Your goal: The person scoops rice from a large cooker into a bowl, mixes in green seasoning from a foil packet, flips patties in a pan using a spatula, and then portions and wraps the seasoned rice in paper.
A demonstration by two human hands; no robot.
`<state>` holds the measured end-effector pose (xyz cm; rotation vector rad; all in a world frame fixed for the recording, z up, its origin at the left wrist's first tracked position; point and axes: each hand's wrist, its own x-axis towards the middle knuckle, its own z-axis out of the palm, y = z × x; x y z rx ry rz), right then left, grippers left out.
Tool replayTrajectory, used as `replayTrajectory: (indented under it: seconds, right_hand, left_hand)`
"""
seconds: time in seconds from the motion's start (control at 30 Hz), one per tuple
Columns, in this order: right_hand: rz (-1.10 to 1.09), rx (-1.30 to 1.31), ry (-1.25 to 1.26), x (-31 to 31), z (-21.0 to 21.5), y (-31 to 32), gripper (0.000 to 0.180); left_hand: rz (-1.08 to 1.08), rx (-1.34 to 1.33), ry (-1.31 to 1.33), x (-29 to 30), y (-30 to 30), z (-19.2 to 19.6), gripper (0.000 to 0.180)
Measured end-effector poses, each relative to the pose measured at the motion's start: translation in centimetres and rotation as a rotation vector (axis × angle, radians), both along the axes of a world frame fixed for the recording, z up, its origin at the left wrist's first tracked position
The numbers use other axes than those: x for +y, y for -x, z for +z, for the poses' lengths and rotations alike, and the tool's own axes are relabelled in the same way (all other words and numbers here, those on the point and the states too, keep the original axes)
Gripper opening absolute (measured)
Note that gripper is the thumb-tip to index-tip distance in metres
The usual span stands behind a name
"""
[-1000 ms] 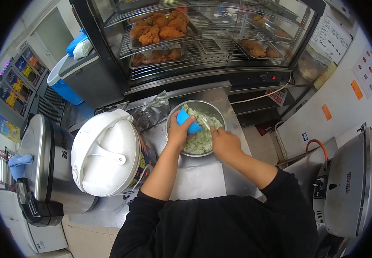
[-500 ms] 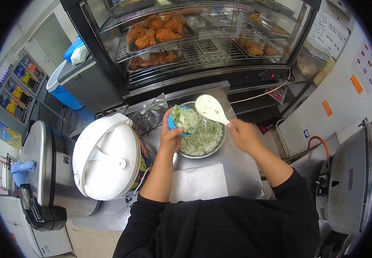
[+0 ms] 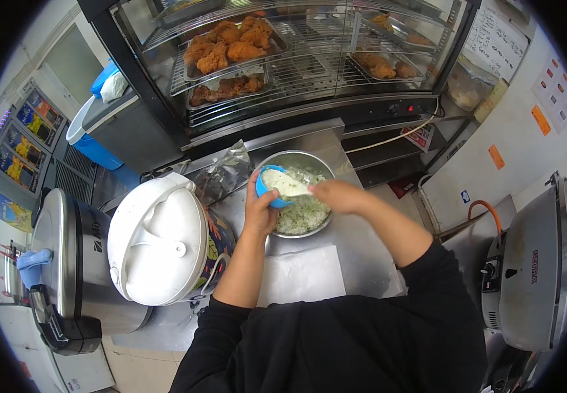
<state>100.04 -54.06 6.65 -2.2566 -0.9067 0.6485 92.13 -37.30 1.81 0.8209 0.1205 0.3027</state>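
My left hand (image 3: 258, 208) is wrapped round a small blue bowl (image 3: 262, 188), tilted over the near-left part of a large steel bowl (image 3: 325, 165). White rice flecked with green (image 3: 303, 219) lies in the steel bowl. In my right hand (image 3: 337, 196) is the handle of a white rice paddle (image 3: 291, 186). The paddle's broad blade lies across the blue bowl's mouth, over the rice in it, and hides most of that rice.
White paper sheets (image 3: 303, 275) lie on the steel table nearer me. A white-lidded rice cooker (image 3: 159, 249) stands at left, beside a larger steel cooker (image 3: 57, 255). Crumpled clear plastic (image 3: 228, 171) lies behind it. A glass cabinet holding fried chicken (image 3: 231, 49) spans the back.
The paddle has come down and left from above the steel bowl onto the blue bowl's mouth, with my right hand moving left. The heaped rice in the blue bowl now looks flattened under the blade.
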Motion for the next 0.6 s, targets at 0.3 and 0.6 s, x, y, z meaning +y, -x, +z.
replayTrajectory:
  seconds: [0.3,0.6]
  right_hand:
    - [-0.197,0.200,-0.133,0.0,-0.9,2.4,0.046]
    - [-0.077,0.100,-0.041,0.2,1.1,-0.4,0.045]
  left_hand:
    - [0.096,-0.123,0.035,0.2,0.0,0.0,0.064]
    - [0.288,-0.055,-0.179,0.2,0.6,0.4,0.064]
